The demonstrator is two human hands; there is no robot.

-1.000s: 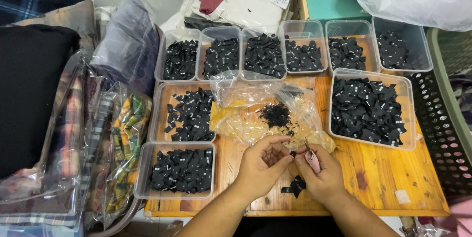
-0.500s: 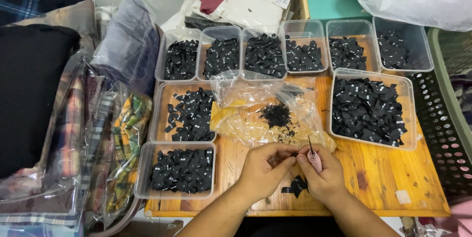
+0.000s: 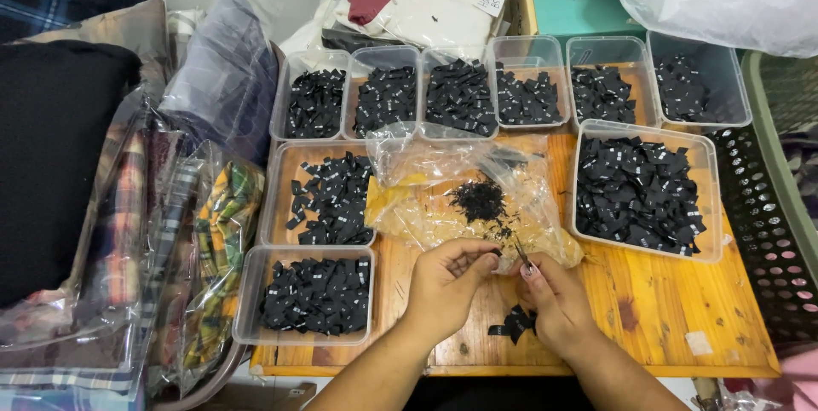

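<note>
My left hand (image 3: 446, 279) is closed, its fingertips pinching a small black piece at the near edge of the crumpled clear plastic bag (image 3: 443, 198). My right hand (image 3: 554, 302) grips thin metal tweezers (image 3: 520, 253) whose tip points at that piece. A heap of tiny black scraps (image 3: 480, 200) lies on the bag. Under my right hand a few black fabric labels (image 3: 513, 324) rest on the wooden table (image 3: 656, 309).
Clear plastic tubs of black labels ring the work spot: a row at the back (image 3: 461, 96), a large tub on the right (image 3: 641, 191), two on the left (image 3: 317, 294). Bagged plaid fabric (image 3: 217, 232) sits left; a black perforated basket (image 3: 763, 232) stands right.
My left hand turned from palm-up holding pieces to a closed pinch. My right hand brought the tweezers closer to its fingertips.
</note>
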